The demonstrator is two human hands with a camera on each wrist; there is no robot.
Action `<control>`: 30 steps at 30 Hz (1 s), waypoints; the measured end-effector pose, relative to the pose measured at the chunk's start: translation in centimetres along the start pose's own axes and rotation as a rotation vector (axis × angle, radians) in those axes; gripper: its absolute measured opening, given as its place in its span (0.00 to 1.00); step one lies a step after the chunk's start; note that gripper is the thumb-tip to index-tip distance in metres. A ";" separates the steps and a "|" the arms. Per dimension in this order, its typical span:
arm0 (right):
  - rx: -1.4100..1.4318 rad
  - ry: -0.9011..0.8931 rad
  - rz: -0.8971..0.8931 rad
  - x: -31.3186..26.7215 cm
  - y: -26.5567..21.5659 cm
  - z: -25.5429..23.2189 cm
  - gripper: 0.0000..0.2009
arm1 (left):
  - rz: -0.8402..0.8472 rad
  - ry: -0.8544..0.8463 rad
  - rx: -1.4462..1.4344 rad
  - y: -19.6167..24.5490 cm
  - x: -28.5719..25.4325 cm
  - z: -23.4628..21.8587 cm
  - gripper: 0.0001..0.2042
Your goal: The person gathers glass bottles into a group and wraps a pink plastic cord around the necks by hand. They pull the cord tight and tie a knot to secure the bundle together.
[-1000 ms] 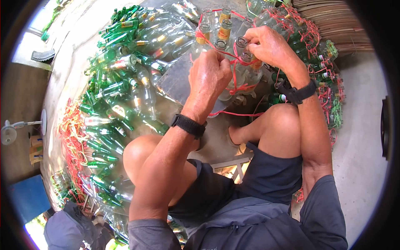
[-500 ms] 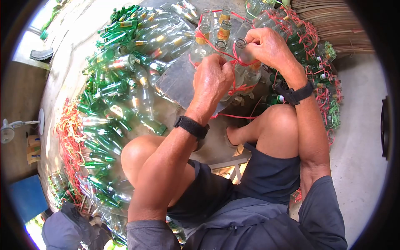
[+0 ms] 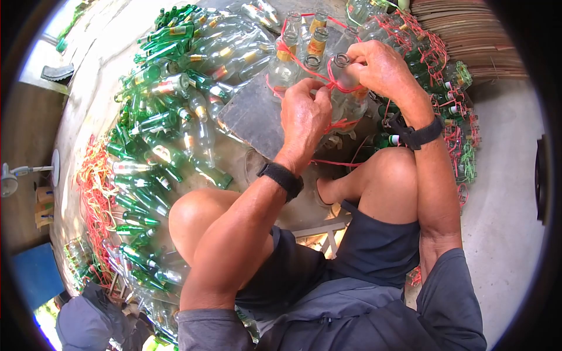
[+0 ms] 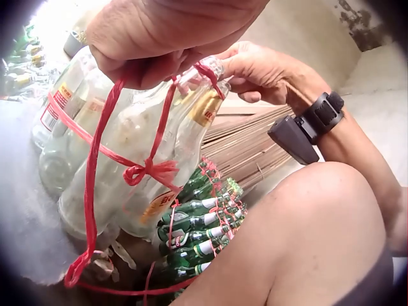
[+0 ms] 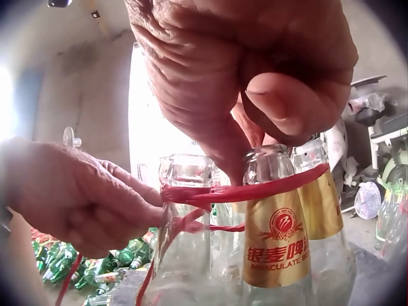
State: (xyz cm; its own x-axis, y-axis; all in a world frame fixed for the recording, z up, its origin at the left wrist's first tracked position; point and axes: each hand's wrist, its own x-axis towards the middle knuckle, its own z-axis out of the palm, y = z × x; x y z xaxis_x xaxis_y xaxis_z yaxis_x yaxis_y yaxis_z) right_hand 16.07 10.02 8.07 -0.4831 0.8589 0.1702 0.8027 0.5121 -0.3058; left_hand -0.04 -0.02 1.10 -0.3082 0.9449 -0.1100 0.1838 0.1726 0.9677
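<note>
Several clear glass bottles point(image 3: 284, 71), some with gold labels point(image 5: 277, 236), stand upright in a cluster on a dark board point(image 3: 249, 123). Red plastic twine point(image 3: 345, 89) loops round their necks, and a lower band carries a knotted bow point(image 4: 150, 172). My left hand point(image 3: 305, 114) pinches the twine at the near side of the cluster; a length hangs from its fingers in the left wrist view. On the right, my right hand point(image 3: 381, 69) holds a near bottle's neck point(image 3: 339, 62), a finger reaching down between the necks behind the twine point(image 5: 255, 189).
Green and clear bottles point(image 3: 158, 123) lie in a large heap on the left, beside a tangle of red and orange twine point(image 3: 96, 193). Tied bundles of green bottles point(image 3: 453, 108) stand at the right. My bent knees point(image 3: 392, 169) flank the board's near side.
My left hand has shifted slightly right and down, still pinching the twine. The right hand stays at the bottle necks. A second bottle mouth beneath the right fingers has gone out of sight.
</note>
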 end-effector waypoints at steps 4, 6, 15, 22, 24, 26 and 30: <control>-0.071 0.004 0.024 0.0 -0.5 0.1 0.05 | 0.011 0.042 -0.038 -0.2 -0.4 0.7 0.14; -0.095 0.036 0.028 -0.2 -0.6 0.1 0.05 | 0.016 0.046 -0.063 -0.3 -0.3 1.0 0.14; -0.041 0.025 -0.015 -0.2 0.3 0.0 0.19 | 0.007 0.047 -0.302 -1.1 -0.1 2.1 0.14; -0.036 -0.023 -0.053 0.2 0.4 -0.2 0.19 | -0.023 -0.025 -0.476 -0.8 0.2 2.3 0.14; -0.034 0.003 -0.063 0.4 0.7 0.1 0.19 | -0.014 -0.036 -0.488 -0.9 0.3 2.5 0.13; -0.041 0.004 -0.055 0.5 0.9 0.2 0.17 | -0.006 -0.047 -0.500 -1.0 0.3 2.6 0.13; -0.035 -0.041 -0.010 0.5 -0.2 -0.5 0.16 | 0.000 -0.044 -0.482 -0.9 0.3 2.7 0.13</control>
State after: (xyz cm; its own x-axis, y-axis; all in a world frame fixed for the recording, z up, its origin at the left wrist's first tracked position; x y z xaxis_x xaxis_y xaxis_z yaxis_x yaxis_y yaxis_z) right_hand 15.82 10.37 8.67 -0.5046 0.8529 0.1338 0.8093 0.5212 -0.2708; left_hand 2.21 0.84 -0.37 -0.2669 0.9575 -0.1092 -0.2732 0.0336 0.9614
